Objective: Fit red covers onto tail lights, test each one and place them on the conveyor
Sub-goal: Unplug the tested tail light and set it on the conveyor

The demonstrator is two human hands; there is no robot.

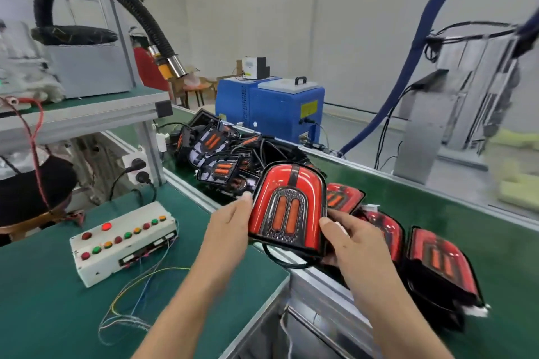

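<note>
- Tester (pixel 124 243): a white box with rows of red, green and amber buttons, near left on the green bench (pixel 43 300). One red lamp at its far edge is lit. Loose coloured wires trail from its near right side, probably so that each light can be plugged in within arm's reach.
- Bare lights (pixel 217 154): a heap of uncovered units with tangled black leads, on the far part of the conveyor (pixel 437 201). They lie just beyond the bench edge, apparently as the supply to draw from.
- Left hand (pixel 230 226): grasps the left edge of the held light, thumb on the front rim and fingers behind.
- Light (pixel 288 207): held up between both hands, above the rail where bench meets conveyor, face tilted toward the camera as if for inspection. The red cover is already on: glossy red lens, dark vertical stripe at the top, a dark arch-shaped centre with two upright orange bars. A black lead loops below it; whether it reaches the tester cannot be made out.
- Right hand (pixel 347 237): grasps the lower right edge, thumb at the front corner, fingers curled behind.
- Finished lights (pixel 437 259): several red-covered units lying face up on the belt to the near right, set down apart from the bare heap.
</note>
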